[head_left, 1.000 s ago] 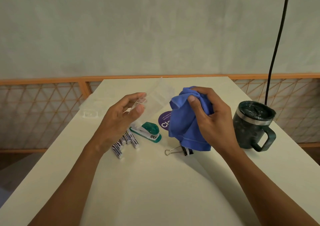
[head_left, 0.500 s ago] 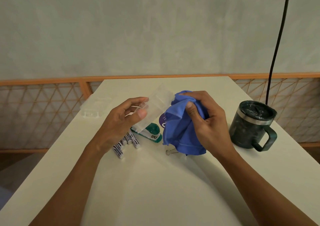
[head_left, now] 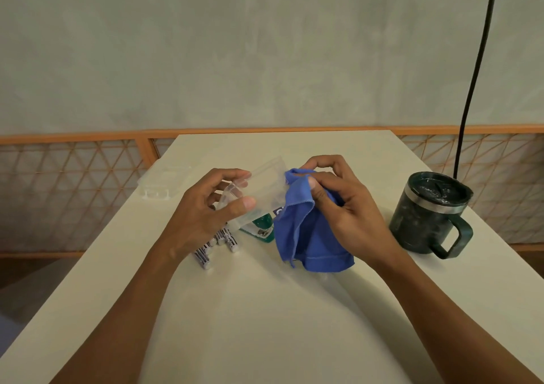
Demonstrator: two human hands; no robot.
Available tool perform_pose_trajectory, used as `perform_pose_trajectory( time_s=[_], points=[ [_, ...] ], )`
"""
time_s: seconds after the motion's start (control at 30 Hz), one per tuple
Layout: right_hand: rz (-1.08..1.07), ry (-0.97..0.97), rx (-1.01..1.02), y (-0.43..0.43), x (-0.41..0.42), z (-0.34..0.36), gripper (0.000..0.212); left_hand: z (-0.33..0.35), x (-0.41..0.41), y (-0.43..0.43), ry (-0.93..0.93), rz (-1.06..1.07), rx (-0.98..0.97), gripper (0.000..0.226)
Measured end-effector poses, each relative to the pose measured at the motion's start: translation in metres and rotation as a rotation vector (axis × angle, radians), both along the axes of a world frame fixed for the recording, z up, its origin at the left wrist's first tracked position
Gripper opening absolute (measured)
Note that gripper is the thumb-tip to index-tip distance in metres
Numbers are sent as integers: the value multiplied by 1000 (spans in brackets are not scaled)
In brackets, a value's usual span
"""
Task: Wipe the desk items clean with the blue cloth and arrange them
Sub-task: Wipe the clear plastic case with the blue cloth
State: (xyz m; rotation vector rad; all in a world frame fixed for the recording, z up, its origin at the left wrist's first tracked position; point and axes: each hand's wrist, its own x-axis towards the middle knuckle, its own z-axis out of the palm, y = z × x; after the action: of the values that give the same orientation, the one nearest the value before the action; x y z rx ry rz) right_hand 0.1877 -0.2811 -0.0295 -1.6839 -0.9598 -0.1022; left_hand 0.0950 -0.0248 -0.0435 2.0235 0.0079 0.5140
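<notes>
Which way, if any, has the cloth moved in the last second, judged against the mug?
Yes. The cloth, held by the right hand, has shifted left, away from the mug and toward the clear box in the left hand.

Crumpled blue cloth [head_left: 309, 236] against tilted clear plastic box [head_left: 265, 192]; green stapler [head_left: 260, 230] just below

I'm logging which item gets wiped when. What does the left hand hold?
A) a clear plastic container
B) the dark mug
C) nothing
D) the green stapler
A: the left hand grips the clear plastic container, next to the blue cloth in the right hand.
</notes>
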Motion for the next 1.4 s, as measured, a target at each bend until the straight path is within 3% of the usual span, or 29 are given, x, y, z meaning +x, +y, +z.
perform_pose_trajectory(
  time_s=[0.2,0.33,0.43,0.57,0.77,0.97,1.2,1.4],
  points=[
    [21,3,-3,-8,6,1,30,0,0,-1,12,-4,11,62],
    [-47,-113,-80,-7,11,-3,30,-1,1,0,39,0,13,66],
    [-155,-152,-12,-7,11,-5,26,1,2,-5,59,19,-7,67],
    [-279,-327,87,-4,0,-3,22,6,2,-2,40,104,-90,67],
    [-224,-533,27,6,-8,-17,31,6,2,-2,28,147,-143,71],
    [-189,-615,-149,13,-5,-31,32,16,-1,-18,4,107,-162,64],
    [-325,-606,23,9,-9,-22,36,15,-1,-9,-17,207,-201,66],
    [-232,-580,-47,16,-10,-30,36,11,2,-16,10,184,-184,63]
  ],
)
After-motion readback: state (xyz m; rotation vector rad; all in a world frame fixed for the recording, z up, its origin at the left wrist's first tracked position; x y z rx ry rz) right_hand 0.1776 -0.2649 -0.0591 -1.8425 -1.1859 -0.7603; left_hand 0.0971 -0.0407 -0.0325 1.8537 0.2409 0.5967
